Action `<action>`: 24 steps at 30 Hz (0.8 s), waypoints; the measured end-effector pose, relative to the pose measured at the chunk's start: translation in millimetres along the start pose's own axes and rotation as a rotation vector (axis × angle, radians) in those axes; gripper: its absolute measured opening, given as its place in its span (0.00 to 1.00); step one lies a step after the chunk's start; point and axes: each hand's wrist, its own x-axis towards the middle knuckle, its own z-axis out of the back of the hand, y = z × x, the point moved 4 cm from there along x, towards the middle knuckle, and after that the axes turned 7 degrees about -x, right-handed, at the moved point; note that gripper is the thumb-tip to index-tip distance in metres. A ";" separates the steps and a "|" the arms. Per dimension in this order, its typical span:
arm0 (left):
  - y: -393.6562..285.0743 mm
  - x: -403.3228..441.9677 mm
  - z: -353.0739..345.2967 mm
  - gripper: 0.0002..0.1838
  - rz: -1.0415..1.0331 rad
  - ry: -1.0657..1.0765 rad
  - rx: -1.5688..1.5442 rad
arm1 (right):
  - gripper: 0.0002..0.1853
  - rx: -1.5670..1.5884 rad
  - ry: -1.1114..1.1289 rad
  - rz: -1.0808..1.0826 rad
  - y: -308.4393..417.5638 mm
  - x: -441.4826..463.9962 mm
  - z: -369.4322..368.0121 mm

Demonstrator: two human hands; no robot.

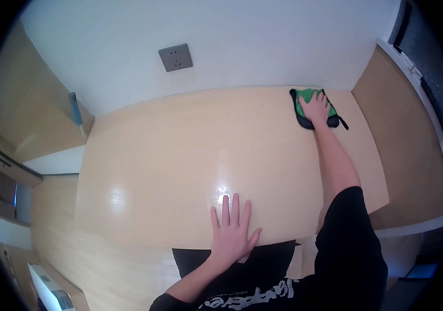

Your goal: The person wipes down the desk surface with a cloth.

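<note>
My right hand [316, 109] is stretched out to the back right of the light wood desktop [195, 150]. It lies flat with fingers spread on a green cleaning cloth [301, 96] with a dark edge and a black loop, pressing it against the surface near the wall. The hand covers the middle of the cloth. My left hand [230, 230] rests palm down at the front edge of the desktop, fingers apart, with nothing in it.
A grey wall socket [176, 57] sits above the back edge. Wooden panels stand at the right [408, 140] and left [30, 98] of the desktop. A blue and grey object [77, 111] is by the left panel. Wood-toned floor [61, 212] shows lower left.
</note>
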 end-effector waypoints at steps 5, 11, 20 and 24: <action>0.4 -2.7 -0.7 0.39 -0.026 -0.070 -0.001 | 0.46 -0.022 -0.076 0.217 -19.0 -134.4 17.7; 2.3 -6.3 -1.9 0.38 -0.055 -0.133 -0.005 | 0.46 0.041 -0.049 0.407 -47.0 -337.4 68.2; 14.4 -9.7 6.3 0.39 -0.188 -0.033 -0.085 | 0.51 0.000 0.056 0.477 -37.0 -399.0 81.8; 41.3 -16.8 25.5 0.38 -0.137 -0.063 -0.043 | 0.53 -0.017 0.016 0.486 -4.4 -341.7 66.2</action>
